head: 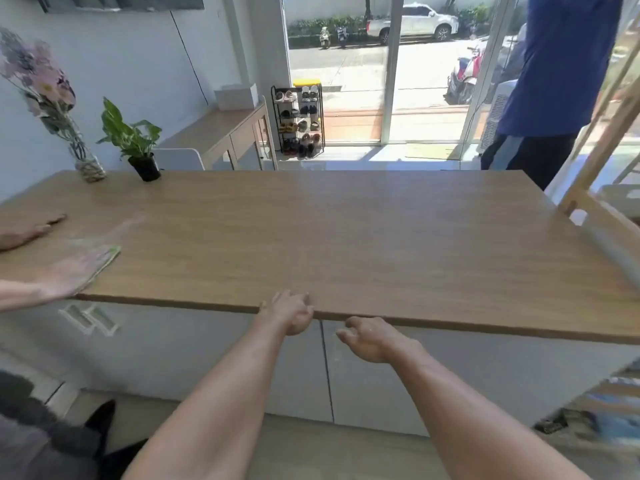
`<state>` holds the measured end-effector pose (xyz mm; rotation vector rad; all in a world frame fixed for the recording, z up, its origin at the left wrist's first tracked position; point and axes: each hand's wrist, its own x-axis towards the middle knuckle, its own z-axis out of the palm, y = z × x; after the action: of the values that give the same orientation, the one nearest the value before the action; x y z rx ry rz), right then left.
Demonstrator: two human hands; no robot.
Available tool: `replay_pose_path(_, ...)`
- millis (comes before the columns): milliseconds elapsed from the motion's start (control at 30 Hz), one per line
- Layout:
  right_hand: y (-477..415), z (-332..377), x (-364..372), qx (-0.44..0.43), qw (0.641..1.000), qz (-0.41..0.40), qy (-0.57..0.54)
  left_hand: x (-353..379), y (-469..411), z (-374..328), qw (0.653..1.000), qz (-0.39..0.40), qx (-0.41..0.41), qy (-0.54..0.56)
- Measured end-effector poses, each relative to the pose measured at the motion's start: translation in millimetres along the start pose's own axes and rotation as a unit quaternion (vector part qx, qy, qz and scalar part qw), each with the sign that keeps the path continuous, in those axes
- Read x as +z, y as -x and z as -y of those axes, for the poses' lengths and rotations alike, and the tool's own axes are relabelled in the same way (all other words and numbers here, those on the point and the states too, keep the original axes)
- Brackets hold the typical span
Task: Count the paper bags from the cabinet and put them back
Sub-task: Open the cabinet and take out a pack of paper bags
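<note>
Two hands hover at the shut white cabinet [381,386], which runs left to right under the bench [346,230] — left hand [289,311] at the bench's front edge, right hand [367,339] just below, fingers loosely curled, holding nothing. Closed doors hide the inside — any paper bags unseen.

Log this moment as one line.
left hand: at counter edge | right hand: just below it | cabinet doors: closed | paper bags: none visible

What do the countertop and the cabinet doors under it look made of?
Countertop: wood-grain surface, likely laminate, matte with a slight sheen and a darker edge band. Cabinet doors: smooth, pale, plain panels, probably painted or laminated board.
</note>
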<state>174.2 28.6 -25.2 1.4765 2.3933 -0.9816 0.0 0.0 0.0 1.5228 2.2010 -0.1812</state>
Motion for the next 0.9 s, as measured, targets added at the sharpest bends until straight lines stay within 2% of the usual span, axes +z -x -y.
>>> replay_pose_path(167,-22.2,6.2,25.6,0.026,0.998,0.048,0.007,13.9,-16.1,18.9,0.997,-0.071,0.020,-0.004)
replay_pose_path(300,-43.0,11.0,45.3,0.036,0.998,0.047,-0.005,18.0,-24.5,28.7,0.992,-0.124,0.039,0.000)
replay_pose_path(500,-43.6,12.9,54.7,0.048,0.998,0.014,-0.044,18.8,-35.7,37.6,0.988,-0.143,0.060,0.014)
replay_pose_path(700,-19.6,11.1,67.7,0.053,0.997,0.017,-0.058,23.1,-29.4,25.9,0.984,-0.158,0.079,-0.001)
replay_pose_path(900,22.5,3.9,86.5,0.037,0.996,0.025,-0.076,35.6,-5.7,-11.5,0.964,-0.200,0.175,-0.017)
